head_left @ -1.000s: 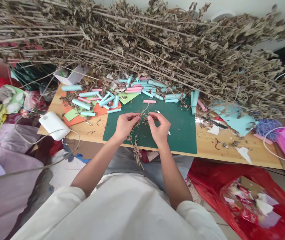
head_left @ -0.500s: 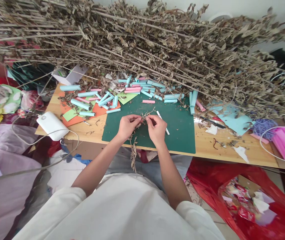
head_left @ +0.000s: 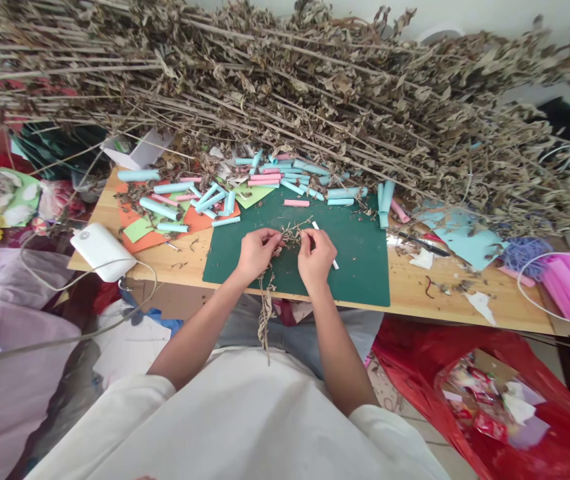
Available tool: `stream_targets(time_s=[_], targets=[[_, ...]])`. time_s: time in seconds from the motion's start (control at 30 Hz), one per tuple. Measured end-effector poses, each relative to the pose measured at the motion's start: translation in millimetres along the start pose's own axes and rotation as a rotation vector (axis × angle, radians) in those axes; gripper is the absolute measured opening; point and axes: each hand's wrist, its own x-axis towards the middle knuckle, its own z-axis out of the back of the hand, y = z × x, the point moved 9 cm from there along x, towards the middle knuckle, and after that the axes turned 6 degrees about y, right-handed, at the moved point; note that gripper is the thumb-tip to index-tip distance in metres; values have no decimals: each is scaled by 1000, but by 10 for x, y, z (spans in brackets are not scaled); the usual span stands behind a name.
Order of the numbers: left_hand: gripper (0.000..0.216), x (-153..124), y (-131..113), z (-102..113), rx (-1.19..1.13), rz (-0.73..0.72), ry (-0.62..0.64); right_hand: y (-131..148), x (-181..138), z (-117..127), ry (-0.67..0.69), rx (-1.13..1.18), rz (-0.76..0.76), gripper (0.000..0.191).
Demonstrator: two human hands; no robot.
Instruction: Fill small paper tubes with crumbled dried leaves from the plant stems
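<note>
A dried plant sprig (head_left: pixel 292 233) is held above the green cutting mat (head_left: pixel 359 267). My left hand (head_left: pixel 259 255) pinches it between thumb and fingers, and its withered leaves (head_left: pixel 265 313) hang down past the table edge. On the sprig's other side, my right hand (head_left: pixel 317 259) is closed in a pinch at the twig tips; any small piece between those fingers is too small to make out. A thin white stick (head_left: pixel 333 260) lies on the mat, partly behind my right hand.
A big heap of dried stems (head_left: pixel 285 87) spans the table's back. Blue paper rolls (head_left: pixel 159 209) and pink ones lie before it. At left rests a white power bank (head_left: pixel 102 252) with a cable; at right, a pen (head_left: pixel 425 245), purple yarn (head_left: pixel 525 259) and a red bag (head_left: pixel 405 360) below.
My right hand has shifted slightly right, away from my left hand, showing more of the sprig between them. The hanging leaves reach a little lower.
</note>
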Motion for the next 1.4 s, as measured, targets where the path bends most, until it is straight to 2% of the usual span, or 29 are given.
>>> stream_targets(time_s=[0.17, 0.47, 0.63, 0.8, 0.97, 1.13, 1.3, 1.4], targets=[[27, -6, -23, 6, -18, -21, -5, 54, -10, -53, 55, -44, 46, 26], [25, -42, -115, -2, 7, -47, -7, 151, -13, -156, 173, -14, 142, 18], [26, -27, -49, -16, -21, -14, 7, 80, -15, -73, 76, -58, 87, 18], [27, -41, -54, -10, -25, -14, 1, 82, -20, -46, 78, 16, 56, 11], [23, -62, -109, 13, 32, -51, -10, 115, 5, -91, 136, 29, 73, 38], [25, -61, -103, -10, 41, -69, 12, 89, -7, -124, 119, 43, 120, 20], [29, -65, -78, -43, -17, -44, 32, 133, -45, -63, 65, 29, 185, 17], [28, -67, -75, -41, -74, -13, 32, 107, -50, -6, 9, -26, 143, 19]])
